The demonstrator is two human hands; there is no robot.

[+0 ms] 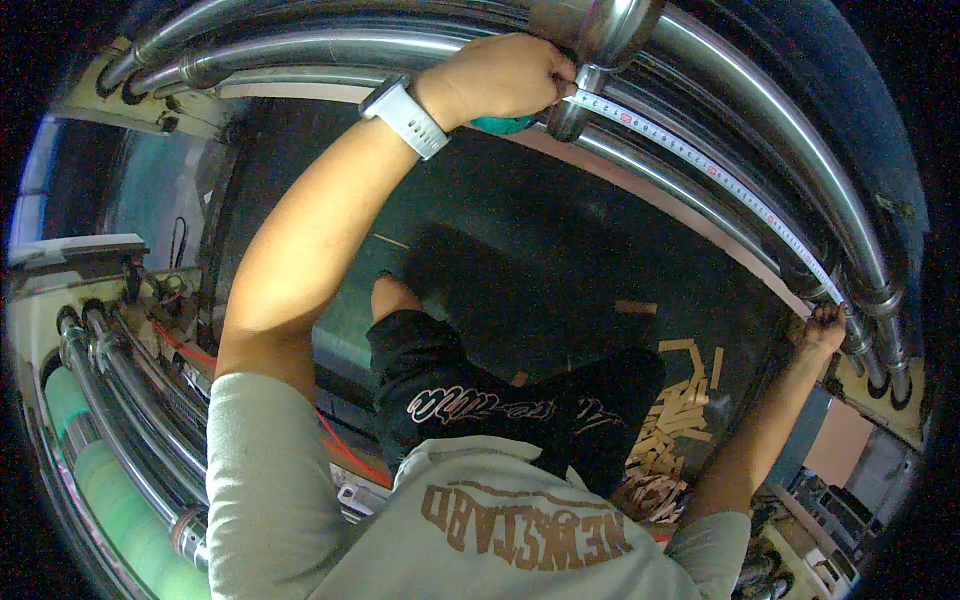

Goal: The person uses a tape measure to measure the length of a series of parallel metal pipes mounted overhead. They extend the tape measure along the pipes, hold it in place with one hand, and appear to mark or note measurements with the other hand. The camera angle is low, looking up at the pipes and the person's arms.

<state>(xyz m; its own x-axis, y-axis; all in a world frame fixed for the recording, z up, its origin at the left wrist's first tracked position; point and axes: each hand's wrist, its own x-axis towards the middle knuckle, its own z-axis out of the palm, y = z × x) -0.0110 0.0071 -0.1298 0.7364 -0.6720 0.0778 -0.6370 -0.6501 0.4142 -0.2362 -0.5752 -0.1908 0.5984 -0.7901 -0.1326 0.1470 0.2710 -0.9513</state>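
A white tape measure [712, 170] with dark markings is stretched along the steel rollers, from my left hand to my right. My left hand [505, 75], at the top middle, is closed on one end of it beside a short upright steel cylinder [612, 30]. Under that palm a teal rounded piece [503, 126] shows in part; whether it is the tape's case I cannot tell. Far to the right, my right hand [825, 328] pinches the other end near the collars at the roller ends. A watch with a pale band [404, 115] is on my left wrist.
Long steel rollers [800, 130] curve across the top and right. More rollers, one green [120, 490], stand at the lower left beside an orange cable [335, 440]. Loose wood-coloured strips [670, 420] lie in a heap on the dark floor, right of my legs.
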